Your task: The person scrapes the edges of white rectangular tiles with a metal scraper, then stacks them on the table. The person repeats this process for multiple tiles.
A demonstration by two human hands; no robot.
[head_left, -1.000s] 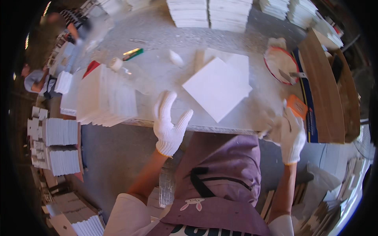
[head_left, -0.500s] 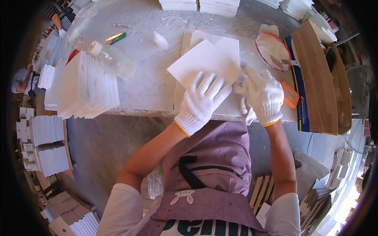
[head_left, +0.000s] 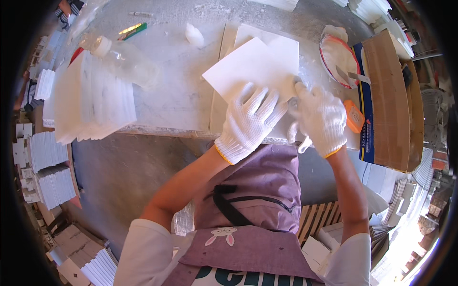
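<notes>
Top white panel [head_left: 248, 66] is lying flat on the desk [head_left: 176, 102], turned cornerwise, partly covering a second white panel [head_left: 286, 46]. Left hand [head_left: 250, 123], gloved, is resting at the top panel's lower edge, fingers slightly apart and gripping nothing visible. Right hand [head_left: 320, 117], also gloved, is sitting at the panel's right corner; its fingers are partly hidden, so can't tell whether they're clamped on anything. Containers: red-rimmed bowl [head_left: 322, 58] is sitting beyond the right hand, holding pale stuff, powder or paste unclear, with a metal scraper [head_left: 359, 77] lying across its near side. Orange container [head_left: 354, 116] is lying just beside the right hand, contents not showing. Cardboard box [head_left: 391, 105] is standing at the desk's right end, something dark [head_left: 406, 76] showing inside. Clear bottle [head_left: 126, 62] is lying on the left, blurred, contents unreadable; upright panel stack [head_left: 95, 95] is standing next to it. Small white bottle [head_left: 194, 35] and green cutter [head_left: 133, 32] are lying farther back.
</notes>
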